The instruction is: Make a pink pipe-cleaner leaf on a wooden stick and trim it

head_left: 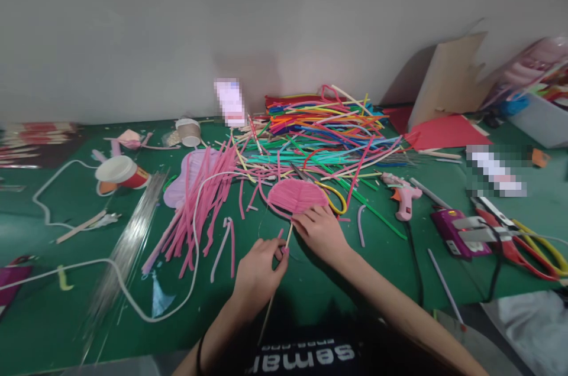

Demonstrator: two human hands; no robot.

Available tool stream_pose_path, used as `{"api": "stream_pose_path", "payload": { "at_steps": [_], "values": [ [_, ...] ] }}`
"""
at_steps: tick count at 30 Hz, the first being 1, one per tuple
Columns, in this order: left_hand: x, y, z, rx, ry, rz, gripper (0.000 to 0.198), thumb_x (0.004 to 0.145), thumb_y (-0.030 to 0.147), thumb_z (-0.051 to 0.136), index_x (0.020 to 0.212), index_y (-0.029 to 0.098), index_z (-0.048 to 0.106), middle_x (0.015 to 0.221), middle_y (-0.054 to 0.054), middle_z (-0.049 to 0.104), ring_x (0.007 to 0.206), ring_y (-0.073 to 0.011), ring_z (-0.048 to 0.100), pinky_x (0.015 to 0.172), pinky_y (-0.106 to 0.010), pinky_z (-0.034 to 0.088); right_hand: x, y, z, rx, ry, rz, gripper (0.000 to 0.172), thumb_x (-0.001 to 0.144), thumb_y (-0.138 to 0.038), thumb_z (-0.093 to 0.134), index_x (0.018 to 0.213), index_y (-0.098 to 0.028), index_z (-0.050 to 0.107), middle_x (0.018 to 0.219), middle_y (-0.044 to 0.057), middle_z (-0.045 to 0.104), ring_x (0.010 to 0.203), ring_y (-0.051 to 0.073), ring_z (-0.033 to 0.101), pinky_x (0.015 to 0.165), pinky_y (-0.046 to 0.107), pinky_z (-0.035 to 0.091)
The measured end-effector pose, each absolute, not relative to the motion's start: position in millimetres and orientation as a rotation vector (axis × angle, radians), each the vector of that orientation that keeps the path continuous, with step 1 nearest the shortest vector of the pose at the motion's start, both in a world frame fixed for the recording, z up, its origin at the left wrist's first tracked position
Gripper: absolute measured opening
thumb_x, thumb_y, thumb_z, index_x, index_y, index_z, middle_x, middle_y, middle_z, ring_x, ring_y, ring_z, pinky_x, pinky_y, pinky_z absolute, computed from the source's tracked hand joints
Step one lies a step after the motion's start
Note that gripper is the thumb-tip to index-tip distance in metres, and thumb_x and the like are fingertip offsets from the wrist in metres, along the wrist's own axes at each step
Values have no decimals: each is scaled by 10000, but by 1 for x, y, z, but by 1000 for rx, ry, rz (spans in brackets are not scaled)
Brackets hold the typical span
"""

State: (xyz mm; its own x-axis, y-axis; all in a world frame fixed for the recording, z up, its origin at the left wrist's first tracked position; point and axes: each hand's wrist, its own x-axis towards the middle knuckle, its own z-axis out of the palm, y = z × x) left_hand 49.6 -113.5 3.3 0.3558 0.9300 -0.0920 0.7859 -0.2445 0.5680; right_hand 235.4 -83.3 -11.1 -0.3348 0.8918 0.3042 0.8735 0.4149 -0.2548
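A rounded pink piece of pipe cleaners (pixel 296 194), with a seam down its middle, lies in front of me. My right hand (pixel 322 233) is closed at its lower edge, fingers bent over it and the thumb hidden. From that edge a thin wooden stick (pixel 289 233) runs down towards my body. My left hand (pixel 260 272) pinches the stick below the piece, where a bit of pink shows at the fingertips. Yellow-handled scissors (pixel 341 200) lie partly under the pink piece, blades pointing up and left.
Loose pink pipe cleaners (pixel 208 198) cover a lilac shape (pixel 189 178). Behind lies a multicoloured pipe-cleaner heap (pixel 319 122). A pink glue gun (pixel 403 201), red-handled scissors (pixel 523 255) and a purple box (pixel 457 234) sit right. A white cable (pixel 195 234) loops left near a paper cup (pixel 122 172).
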Motion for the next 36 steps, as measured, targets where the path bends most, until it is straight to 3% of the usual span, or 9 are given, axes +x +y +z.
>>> {"api": "stream_pose_path", "payload": {
  "at_steps": [7,12,19,24,28,31,36],
  "values": [
    [47,-108,15,2167,1506,208,140,882,292,520,940,247,639,809,-19,663,882,-226,597,672,-306,460,236,-78,-12,-1624,-2147,-42,235,952,-272,478,867,-192,681,869,79,652,912,244,499,810,384,376],
    [65,-91,17,2342,1545,341,219,915,337,492,1044,214,619,975,-69,663,970,-248,584,804,-351,466,237,-79,-13,-1619,-2071,108,204,941,-312,504,885,-201,666,882,70,646,909,241,507,779,375,392],
    [100,-68,-1,2418,1644,215,194,930,226,432,937,147,609,843,-109,661,792,-254,635,644,-331,455,247,-78,-9,-1557,-1907,378,127,900,-266,570,884,-211,683,852,49,691,873,225,552,807,375,435],
    [77,-52,5,2308,1599,508,199,932,228,434,896,180,625,823,-70,672,728,-191,642,673,-289,462,259,-86,3,-1529,-1502,479,160,900,-298,546,932,-215,679,923,60,699,896,216,596,808,360,466],
    [43,-30,21,2217,1470,730,228,922,291,462,983,189,657,956,-76,688,698,-174,652,689,-292,494,259,-88,8,-1513,-1188,796,264,895,-403,531,1021,-204,653,948,68,693,793,186,629,689,315,488],
    [30,-14,34,2105,1458,798,250,911,347,493,977,191,677,974,-63,697,591,-138,634,662,-275,507,247,-84,8,-1388,-1038,1129,321,860,-460,574,1015,-191,652,938,74,706,817,181,646,702,300,490],
    [40,-8,43,2054,1574,985,254,882,372,543,957,194,708,936,-56,731,764,-182,662,725,-280,510,224,-77,14,-1231,-907,1422,354,799,-497,641,973,-191,675,941,70,725,781,155,646,625,256,463]
  ]
}}
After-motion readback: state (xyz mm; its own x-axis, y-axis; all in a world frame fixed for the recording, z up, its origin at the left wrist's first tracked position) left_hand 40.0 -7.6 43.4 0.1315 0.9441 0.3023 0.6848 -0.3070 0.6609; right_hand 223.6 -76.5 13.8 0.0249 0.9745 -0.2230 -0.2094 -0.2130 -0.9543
